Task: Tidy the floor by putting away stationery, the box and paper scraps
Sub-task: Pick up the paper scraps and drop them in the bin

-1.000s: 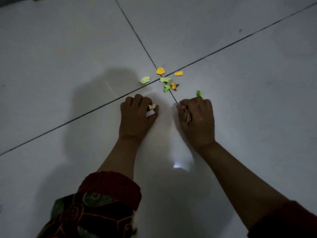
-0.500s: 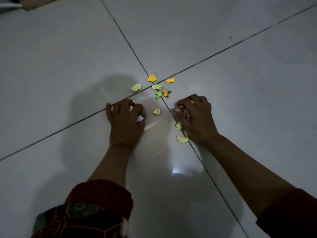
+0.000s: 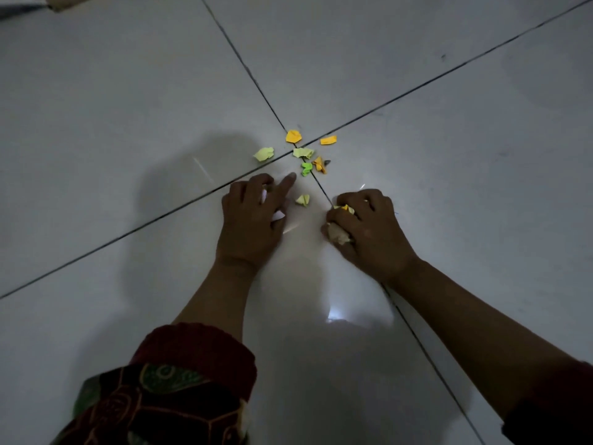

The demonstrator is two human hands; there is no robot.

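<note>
Small paper scraps lie where the tile joints cross: an orange scrap (image 3: 293, 136), a second orange one (image 3: 328, 140), pale yellow scraps (image 3: 264, 153) (image 3: 303, 152), a green scrap (image 3: 306, 168) and a folded orange bit (image 3: 320, 164). One more pale yellow scrap (image 3: 303, 199) lies between my hands. My left hand (image 3: 253, 220) presses on the floor with white paper bits (image 3: 278, 215) under its fingers and the index finger stretched toward the green scrap. My right hand (image 3: 365, 229) is curled around a bunch of yellow and beige scraps (image 3: 338, 234).
The floor is glossy pale tile (image 3: 128, 91) with dark joints. A corner of a brown cardboard box (image 3: 69, 1) shows at the top left edge. A lamp glare (image 3: 335, 314) reflects between my forearms.
The loose yellow scraps beside my right hand are gone from the floor and now sit in that hand. My left index finger has stretched forward toward the scrap cluster.
</note>
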